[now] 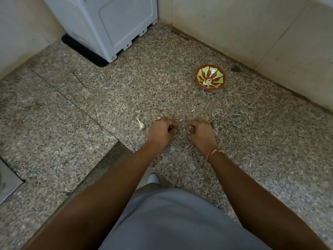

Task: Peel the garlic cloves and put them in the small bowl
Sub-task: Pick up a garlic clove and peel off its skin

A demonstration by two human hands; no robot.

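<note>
Both my hands hover low over the speckled granite counter (180, 98), fingertips facing each other a small gap apart. My left hand (161, 131) has its fingers curled tight in a pinch on a garlic clove that they almost wholly hide. My right hand (199, 131), with a red-and-white thread at the wrist, pinches a thin whitish strip of garlic skin (184, 129) in the gap. An unpeeled clove (141, 124) lies just left of my left hand. The small red-and-green bowl (216, 73) stands far right and holds a few pale peeled cloves (207, 83).
A scrap of peel (193, 110) lies on the counter beyond my hands. A white appliance (108, 24) on a black mat fills the back left corner. Tiled walls close the back and right. A steel sink edge (8, 183) shows at far left.
</note>
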